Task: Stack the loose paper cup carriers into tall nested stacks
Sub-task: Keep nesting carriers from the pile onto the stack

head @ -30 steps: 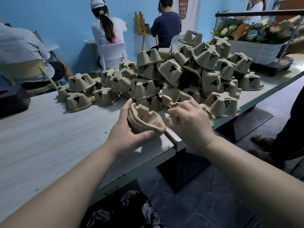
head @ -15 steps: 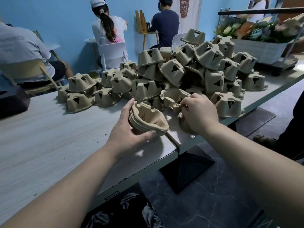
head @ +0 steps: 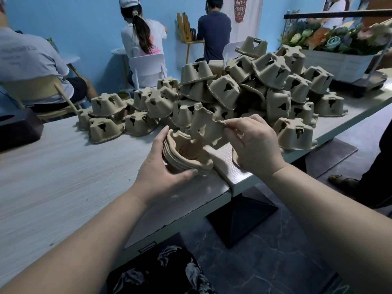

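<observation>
My left hand (head: 161, 172) grips a short nested stack of tan pulp cup carriers (head: 186, 154), tilted with its open side facing up and right, near the table's front edge. My right hand (head: 252, 145) pinches the rim of a single loose carrier (head: 206, 127) and holds it just above and right of the stack's opening. Another carrier (head: 236, 159) shows partly under my right palm. Behind them a big heap of loose carriers (head: 244, 90) covers the pale wooden table (head: 63, 166).
A smaller group of carriers (head: 118, 117) lies at the left of the heap. A dark box (head: 17, 128) sits at the table's left edge. A flower cart (head: 339, 52) stands at the back right. Three seated people face away. Someone's foot (head: 341, 180) is at the right.
My right hand lifted a single carrier out of the heap and brought it left, over the stack in my left hand. The left hand with its stack has barely shifted.
</observation>
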`<state>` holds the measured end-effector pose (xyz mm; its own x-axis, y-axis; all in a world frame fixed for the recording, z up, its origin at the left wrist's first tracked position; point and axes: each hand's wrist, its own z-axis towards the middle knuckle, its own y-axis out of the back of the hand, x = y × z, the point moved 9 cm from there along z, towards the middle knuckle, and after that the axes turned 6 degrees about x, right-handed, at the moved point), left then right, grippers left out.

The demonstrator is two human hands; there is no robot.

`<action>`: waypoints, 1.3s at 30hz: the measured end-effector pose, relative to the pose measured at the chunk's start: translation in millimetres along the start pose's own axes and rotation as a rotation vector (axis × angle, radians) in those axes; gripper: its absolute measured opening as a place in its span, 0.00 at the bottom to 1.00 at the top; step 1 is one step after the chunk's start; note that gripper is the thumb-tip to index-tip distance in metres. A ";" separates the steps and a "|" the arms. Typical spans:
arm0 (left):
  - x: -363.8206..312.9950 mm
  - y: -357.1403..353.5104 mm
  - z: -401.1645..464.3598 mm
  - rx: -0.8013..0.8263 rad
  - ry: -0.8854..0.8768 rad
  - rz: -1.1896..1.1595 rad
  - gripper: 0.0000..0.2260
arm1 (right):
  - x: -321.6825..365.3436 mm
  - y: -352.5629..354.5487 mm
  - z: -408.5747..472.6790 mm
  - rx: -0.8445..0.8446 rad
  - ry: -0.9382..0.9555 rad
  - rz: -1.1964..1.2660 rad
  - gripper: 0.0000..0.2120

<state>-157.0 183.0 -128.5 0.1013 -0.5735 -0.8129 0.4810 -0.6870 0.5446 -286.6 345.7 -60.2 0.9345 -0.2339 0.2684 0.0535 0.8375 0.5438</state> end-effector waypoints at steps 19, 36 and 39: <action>11.6 3.2 -6.3 0.008 0.030 0.101 0.50 | 28.8 -28.0 -8.1 0.228 -0.025 0.013 0.17; 12.0 5.7 -5.9 0.013 0.005 0.134 0.49 | 12.9 -36.0 -21.2 0.236 -0.114 0.128 0.16; 8.7 4.6 -6.9 0.013 -0.014 0.143 0.49 | 16.1 -38.5 -19.7 0.225 -0.120 0.059 0.21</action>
<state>-147.9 177.9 -134.5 0.1558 -0.6723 -0.7237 0.4515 -0.6032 0.6576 -266.7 319.4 -92.5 0.8845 -0.2560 0.3901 -0.0921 0.7237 0.6839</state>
